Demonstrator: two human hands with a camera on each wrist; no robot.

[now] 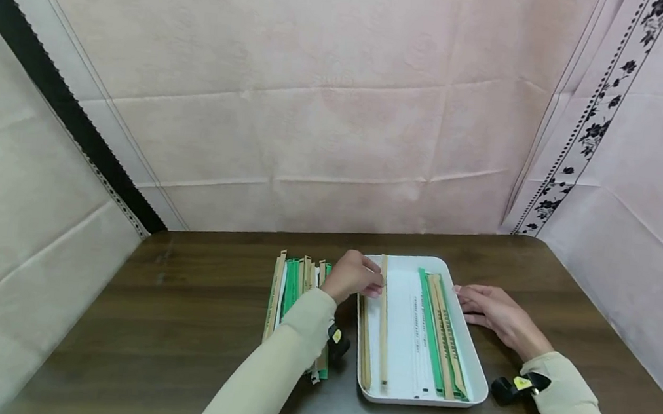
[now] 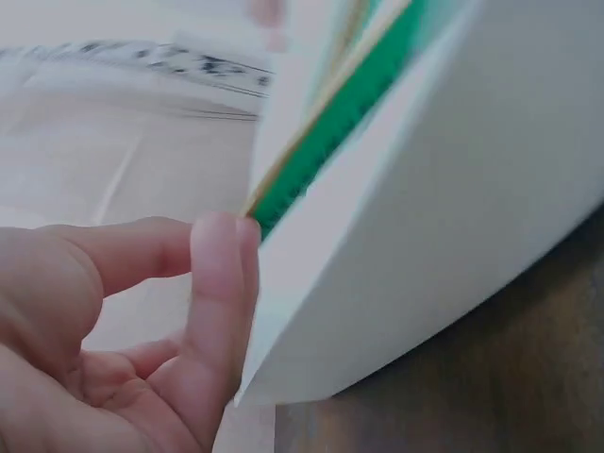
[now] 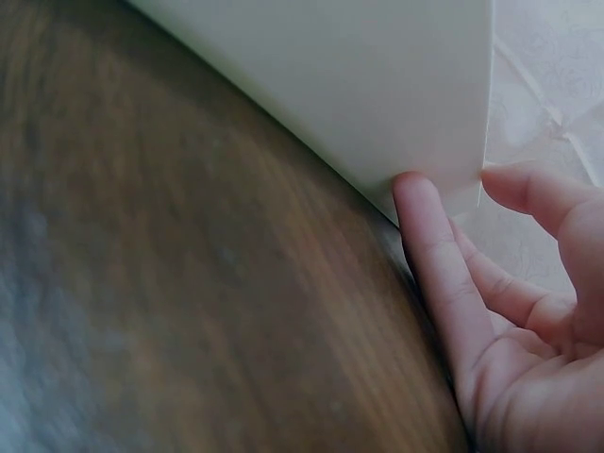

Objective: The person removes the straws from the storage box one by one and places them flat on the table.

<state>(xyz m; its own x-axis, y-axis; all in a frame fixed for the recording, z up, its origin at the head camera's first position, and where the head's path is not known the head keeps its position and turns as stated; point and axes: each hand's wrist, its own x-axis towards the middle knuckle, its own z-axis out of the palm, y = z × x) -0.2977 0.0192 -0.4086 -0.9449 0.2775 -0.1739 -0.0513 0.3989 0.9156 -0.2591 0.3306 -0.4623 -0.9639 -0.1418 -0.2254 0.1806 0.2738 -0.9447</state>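
Observation:
My left hand (image 1: 357, 276) pinches the far end of a long, slim, tan-and-green printed packet (image 2: 321, 137) between thumb and fingertips. This packet lies lengthwise over the left part of a white rectangular tray (image 1: 484, 383). Inside the tray, green and tan packets (image 1: 439, 318) lie along the right side. White packets with dark print (image 1: 421, 346) cover the middle, and another tan packet (image 1: 364, 348) runs along the left wall. My right hand (image 1: 496, 312) touches the tray's right side; one straight finger rests on the outer wall and another fingertip is at the rim.
Left of the tray, a pile of similar green, tan and white packets (image 1: 293, 282) lies on the dark wooden table (image 1: 191, 326), partly hidden by my left sleeve. Pale cloth (image 1: 314, 133) hangs behind the table and at both sides.

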